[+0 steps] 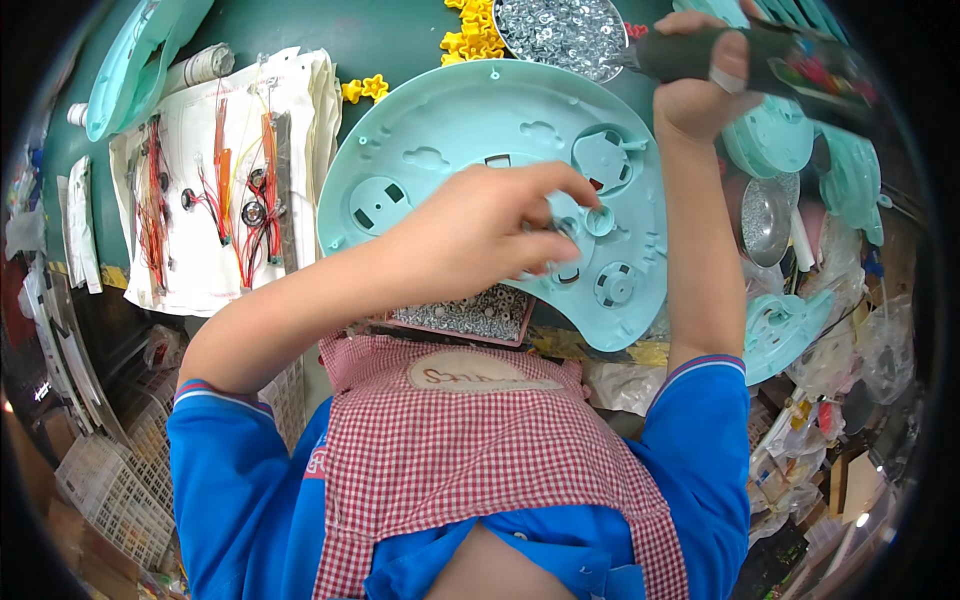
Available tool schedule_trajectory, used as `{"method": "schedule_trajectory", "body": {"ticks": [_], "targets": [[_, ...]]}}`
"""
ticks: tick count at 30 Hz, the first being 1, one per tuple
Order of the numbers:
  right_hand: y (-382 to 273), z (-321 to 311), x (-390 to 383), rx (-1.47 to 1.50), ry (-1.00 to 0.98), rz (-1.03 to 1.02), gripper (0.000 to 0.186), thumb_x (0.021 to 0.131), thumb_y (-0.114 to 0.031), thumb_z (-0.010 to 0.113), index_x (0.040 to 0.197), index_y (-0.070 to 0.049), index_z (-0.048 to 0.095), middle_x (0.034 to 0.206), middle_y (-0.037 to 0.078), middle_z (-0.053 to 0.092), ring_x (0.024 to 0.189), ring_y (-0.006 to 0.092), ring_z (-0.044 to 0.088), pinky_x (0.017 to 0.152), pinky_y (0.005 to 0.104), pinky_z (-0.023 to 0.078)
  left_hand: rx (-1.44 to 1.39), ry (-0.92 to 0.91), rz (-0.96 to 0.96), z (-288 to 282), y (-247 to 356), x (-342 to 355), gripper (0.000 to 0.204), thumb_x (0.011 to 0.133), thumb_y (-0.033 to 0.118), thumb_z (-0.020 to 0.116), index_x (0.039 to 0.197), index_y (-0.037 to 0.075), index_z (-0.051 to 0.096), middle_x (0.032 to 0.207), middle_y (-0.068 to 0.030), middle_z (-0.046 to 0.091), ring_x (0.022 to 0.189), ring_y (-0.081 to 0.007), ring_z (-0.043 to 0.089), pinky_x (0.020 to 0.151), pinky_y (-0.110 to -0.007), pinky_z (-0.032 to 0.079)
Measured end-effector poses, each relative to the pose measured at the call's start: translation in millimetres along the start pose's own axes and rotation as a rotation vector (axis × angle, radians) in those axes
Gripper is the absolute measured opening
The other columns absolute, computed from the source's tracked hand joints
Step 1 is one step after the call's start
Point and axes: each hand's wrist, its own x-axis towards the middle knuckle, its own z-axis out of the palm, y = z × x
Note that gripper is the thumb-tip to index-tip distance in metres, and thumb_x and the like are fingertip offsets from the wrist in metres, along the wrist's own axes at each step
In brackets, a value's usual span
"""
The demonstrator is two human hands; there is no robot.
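A large teal plastic shell (450, 120), bean-shaped with round recesses and posts, lies in front of me. Over its middle right, my left hand (490, 225) reaches with thumb and index finger apart, close to a small round teal cup (600, 220). I see nothing held between those fingers, though the curled ones are partly hidden. At the upper right, my right hand (710, 85) is wrapped round a dark electric screwdriver (690, 52). The tool points left, its tip beside a round bowl of small metal parts (560, 35), and its rear end is blurred.
Yellow star-shaped pieces (472, 38) lie by the bowl. Wired parts with small speakers (253, 212) rest on white sheets (185, 300) at left. More teal shells (770, 135) are stacked at right, near a metal dish (766, 220). A pink-edged tray (470, 318) of small metal parts sits at the front.
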Motion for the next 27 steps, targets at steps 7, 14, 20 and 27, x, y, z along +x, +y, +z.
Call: {"method": "schedule_trajectory", "body": {"ticks": [7, 14, 20, 27], "targets": [[-71, -64, -17, 0.399, 0.013, 0.122, 0.073, 0.081, -0.069, 0.051, 0.128, -0.013, 0.050, 0.079, 0.010, 0.058, 0.071, 0.0253, 0.052, 0.073, 0.0432, 0.043, 0.524, 0.052, 0.142, 42, -35, 69, 0.020, 0.084, 0.013, 0.064, 0.103, 0.009, 0.068, 0.072, -0.0056, 0.066, 0.066, -0.0235, 0.067, 0.061, -0.034, 0.054], [-122, -81, -80, 0.130, 0.033, 0.110, 0.084, 0.081, -0.073, 0.050, 0.136, -0.010, 0.043, 0.078, 0.006, 0.050, 0.068, 0.0196, 0.045, 0.067, 0.0377, 0.037, 0.707, 0.091, 0.511, 34, -48, 73, 0.016, 0.075, 0.012, 0.072, 0.090, 0.009, 0.069, 0.082, -0.0031, 0.061, 0.073, -0.0252, 0.062, 0.064, -0.038, 0.051], [-131, -85, -86, 0.204, -0.008, 0.136, 0.086, 0.079, -0.071, 0.057, 0.135, -0.008, 0.039, 0.082, 0.008, 0.054, 0.073, 0.0205, 0.049, 0.071, 0.0388, 0.040, 0.693, -0.043, 0.657, 23, -50, 88, 0.015, 0.075, 0.006, 0.071, 0.090, 0.008, 0.069, 0.093, -0.0023, 0.063, 0.089, -0.0253, 0.061, 0.075, -0.038, 0.051], [-128, -87, -88, 0.248, -0.057, 0.168, 0.090, 0.078, -0.068, 0.061, 0.140, -0.009, 0.033, 0.084, 0.008, 0.055, 0.074, 0.0214, 0.052, 0.073, 0.0400, 0.042, 0.685, -0.078, 0.493, 21, -47, 73, 0.021, 0.071, 0.010, 0.075, 0.092, 0.008, 0.070, 0.095, -0.0047, 0.067, 0.092, -0.0264, 0.062, 0.079, -0.038, 0.051]]}}
